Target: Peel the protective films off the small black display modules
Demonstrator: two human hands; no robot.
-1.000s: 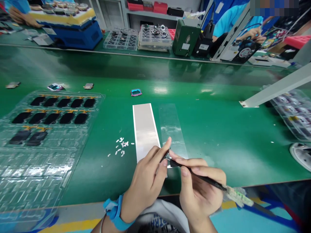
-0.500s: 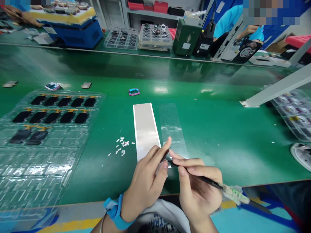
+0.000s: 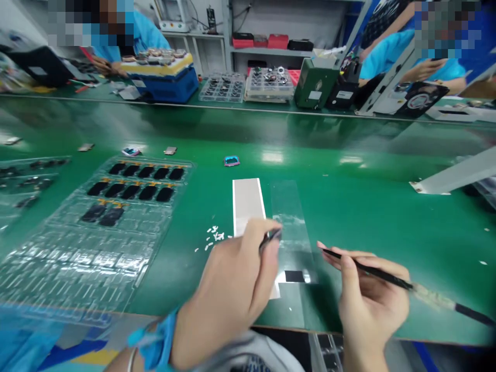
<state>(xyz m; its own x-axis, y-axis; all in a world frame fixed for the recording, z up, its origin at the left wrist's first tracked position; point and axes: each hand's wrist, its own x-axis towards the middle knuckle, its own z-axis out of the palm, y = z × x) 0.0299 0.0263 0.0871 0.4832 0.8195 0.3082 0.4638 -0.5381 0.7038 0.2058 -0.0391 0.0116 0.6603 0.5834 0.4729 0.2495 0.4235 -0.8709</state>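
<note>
A small dark piece (image 3: 271, 238) is pinched in the clamped grip of the left hand (image 3: 228, 279), just over the edge of a clear film strip (image 3: 290, 222). Slim black tweezers (image 3: 366, 267) are clamped in the grip of the right hand (image 3: 370, 305), their tip apart from the film. A black rectangle (image 3: 294, 276) is seen on the film, and a silver-white strip (image 3: 247, 201) lies beside it on the green bench (image 3: 360, 206).

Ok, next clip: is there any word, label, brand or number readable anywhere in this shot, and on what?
Nothing can be read for certain.
White label on the green instrument case: too small to read.
White label on the black box: too small to read.
Dark lettering on the shirt: cut off and blurred.
</note>
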